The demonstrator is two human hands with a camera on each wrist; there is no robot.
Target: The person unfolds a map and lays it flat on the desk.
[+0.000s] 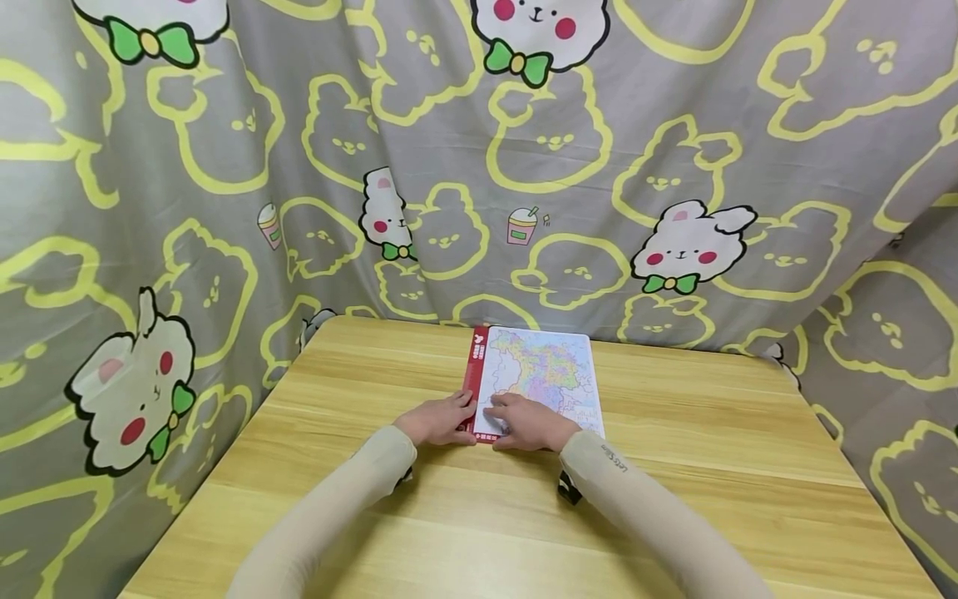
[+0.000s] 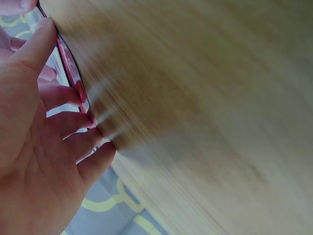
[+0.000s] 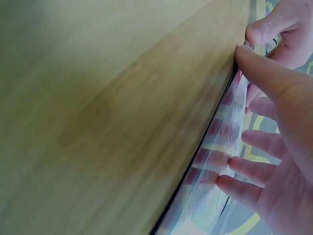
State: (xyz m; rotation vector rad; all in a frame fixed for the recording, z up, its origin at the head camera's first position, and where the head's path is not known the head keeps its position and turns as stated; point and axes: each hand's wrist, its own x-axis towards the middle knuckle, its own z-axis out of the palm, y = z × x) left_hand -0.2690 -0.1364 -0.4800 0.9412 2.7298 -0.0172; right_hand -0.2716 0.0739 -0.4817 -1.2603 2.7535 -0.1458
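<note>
A flat map board (image 1: 542,366) with a red strip down its left side lies on the wooden table (image 1: 674,499), toward the far middle. My left hand (image 1: 441,418) rests at the board's near left corner, fingertips against the red edge (image 2: 71,68). My right hand (image 1: 527,420) lies flat on the map's near part. In the right wrist view its fingers (image 3: 244,169) spread over the glossy board (image 3: 215,161) and the thumb touches the board's edge. Neither hand holds anything. The left hand (image 2: 44,147) has fairly straight fingers.
A grey cloth (image 1: 224,208) printed with yellow and white bunnies hangs behind the table and round both its sides. Bare table top (image 1: 486,532) stretches between my forearms and the near edge. Both arms wear beige sleeves.
</note>
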